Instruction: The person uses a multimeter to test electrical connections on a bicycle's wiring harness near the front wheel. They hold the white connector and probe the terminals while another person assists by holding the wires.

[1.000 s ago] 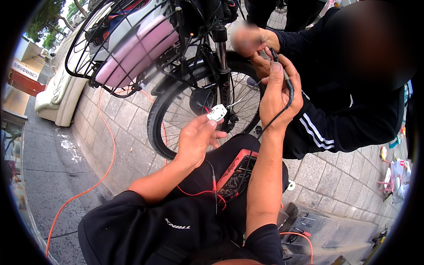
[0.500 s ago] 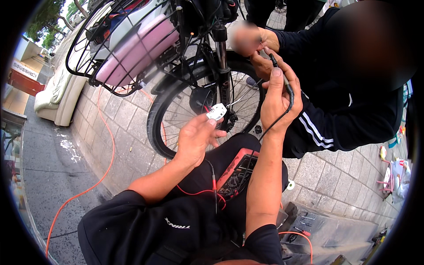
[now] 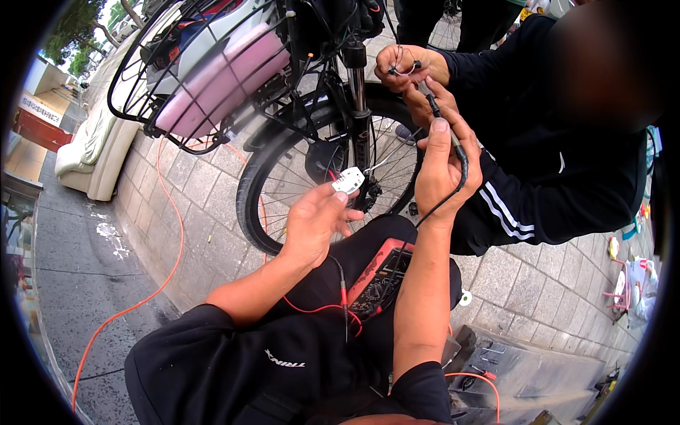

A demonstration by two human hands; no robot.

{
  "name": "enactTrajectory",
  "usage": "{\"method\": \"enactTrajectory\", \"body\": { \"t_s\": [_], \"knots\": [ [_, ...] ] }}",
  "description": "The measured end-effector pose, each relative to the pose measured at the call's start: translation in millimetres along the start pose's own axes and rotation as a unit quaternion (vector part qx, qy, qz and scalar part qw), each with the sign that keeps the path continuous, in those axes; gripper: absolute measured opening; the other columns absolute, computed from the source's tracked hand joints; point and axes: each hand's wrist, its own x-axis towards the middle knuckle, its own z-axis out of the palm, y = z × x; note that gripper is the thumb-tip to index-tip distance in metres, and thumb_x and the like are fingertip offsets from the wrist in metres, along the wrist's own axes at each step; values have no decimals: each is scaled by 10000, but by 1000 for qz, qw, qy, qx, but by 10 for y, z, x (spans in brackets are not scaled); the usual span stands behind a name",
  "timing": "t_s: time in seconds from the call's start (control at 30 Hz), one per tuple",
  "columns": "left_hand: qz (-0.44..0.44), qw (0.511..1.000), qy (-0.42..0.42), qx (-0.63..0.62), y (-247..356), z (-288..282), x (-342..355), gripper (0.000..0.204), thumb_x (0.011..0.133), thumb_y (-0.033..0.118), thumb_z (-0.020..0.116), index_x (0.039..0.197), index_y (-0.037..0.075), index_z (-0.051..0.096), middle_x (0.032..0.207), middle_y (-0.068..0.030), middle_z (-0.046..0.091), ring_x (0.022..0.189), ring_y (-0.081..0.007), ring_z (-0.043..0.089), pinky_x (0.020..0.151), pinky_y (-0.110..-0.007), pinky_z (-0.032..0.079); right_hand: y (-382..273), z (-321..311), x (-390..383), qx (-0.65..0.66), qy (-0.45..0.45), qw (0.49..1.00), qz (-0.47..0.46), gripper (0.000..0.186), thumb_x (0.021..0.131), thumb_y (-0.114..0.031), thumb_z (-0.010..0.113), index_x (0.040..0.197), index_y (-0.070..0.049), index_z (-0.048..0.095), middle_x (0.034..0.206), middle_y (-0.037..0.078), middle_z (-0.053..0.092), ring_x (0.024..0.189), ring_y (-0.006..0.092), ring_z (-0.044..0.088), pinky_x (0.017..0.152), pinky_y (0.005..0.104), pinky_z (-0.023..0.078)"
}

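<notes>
left hand [image 3: 315, 221] pinches white module [image 3: 348, 182] | right hand [image 3: 445, 173] grips black probe [image 3: 434, 108] | multimeter [image 3: 370, 278] on lap [image 3: 319, 283]

a black shirt [image 3: 219, 375] has white lettering [image 3: 286, 360] at seven o'clock, short sleeves [image 3: 190, 336] at eight and five; trousers [image 3: 386, 229] are black.

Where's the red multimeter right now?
In the head view, just below and right of centre: the red multimeter lies on the person's lap, between the red probe and the right forearm.
</notes>
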Motion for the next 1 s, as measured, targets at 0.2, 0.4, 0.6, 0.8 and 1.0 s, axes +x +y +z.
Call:
{"method": "enactTrajectory", "body": {
  "t_s": [0.2, 0.4, 0.6, 0.8, 1.0],
  "knots": [
    [3, 1000, 0, 3, 3, 4, 4, 275, 1037, 148, 620, 1263, -7, 597, 1185, -152, 712, 861, -189, 747, 589, -242, 557, -26, 11, -12, -12, -20, 1000, 21, 209, 997, -47, 638, 1161, 75, 685, 1099, 124, 707, 868, 132, 665, 759, 231, 527],
    [3, 1000, 0, 0, -1, -9, 4, 261, 1035, 142, 621, 1252, -1, 597, 1186, -158, 710, 861, -203, 747, 592, -251, 555, -74, 76, 40, -12, -32, 999, 8, 214, 982, -32, 652, 1162, 76, 694, 1079, 138, 722, 955, 160, 691, 823, 253, 537],
    [3, 1000, 1, 1, 1, -19, 6, 253, 1034, 137, 621, 1247, 3, 594, 1188, -163, 708, 861, -213, 746, 595, -257, 554, -11, 117, 85, -32, -48, 997, -44, 237, 1038, -71, 580, 1168, 111, 657, 1246, 169, 693, 742, 125, 658, 636, 217, 530],
    [1, 1000, -1, 4, 13, -9, -3, 339, 1027, 146, 621, 1297, -55, 575, 1180, -150, 685, 880, -195, 729, 609, -251, 552, 4, 148, 103, -25, -44, 997, -51, 254, 1043, -84, 579, 1201, 100, 654, 1267, 161, 689, 735, 122, 656, 642, 214, 528],
    [0, 1000, 0, 14, 3, -14, 11, 309, 1034, 147, 617, 1282, -34, 576, 1184, -153, 694, 871, -199, 733, 603, -251, 552, -72, 161, 106, 8, -34, 999, -16, 260, 1034, -74, 589, 1224, 91, 657, 1245, 155, 701, 715, 111, 643, 645, 216, 524]
  ]
}}
